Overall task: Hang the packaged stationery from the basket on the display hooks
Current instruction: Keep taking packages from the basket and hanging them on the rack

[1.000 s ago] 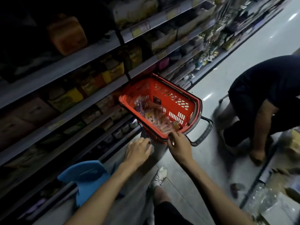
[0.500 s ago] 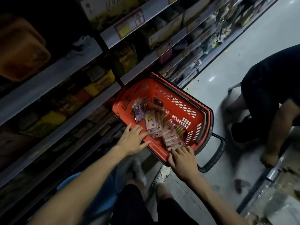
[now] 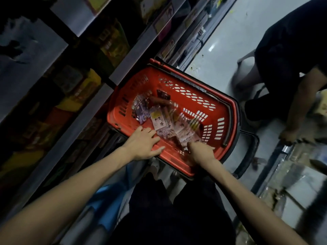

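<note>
From the head camera, half a second on from the earlier picture, the right hand point(image 3: 200, 150) had left the near rim of the red basket point(image 3: 198, 96) and gone down inside it, its fingertips among the packaged stationery point(image 3: 163, 121). Motion blur there hid whether it pinched a packet or only touched one. The left hand point(image 3: 144, 144) had shifted from the basket's near left corner further along the near rim. It lay flat there with fingers straight and slightly spread and the thumb out to the side, holding nothing. The basket itself filled more of the view than before. The packets all lay loose in a heap on the basket's floor. They were pale cards with purple print, one bearing a yellow patch and a star shape, but none of the lettering could be read. The tags on the shelf edges point(image 3: 127, 55) to the left were likewise too dim to read. A second person point(image 3: 286, 50) in dark clothes bent over the floor at the right, well apart from the basket.
</note>
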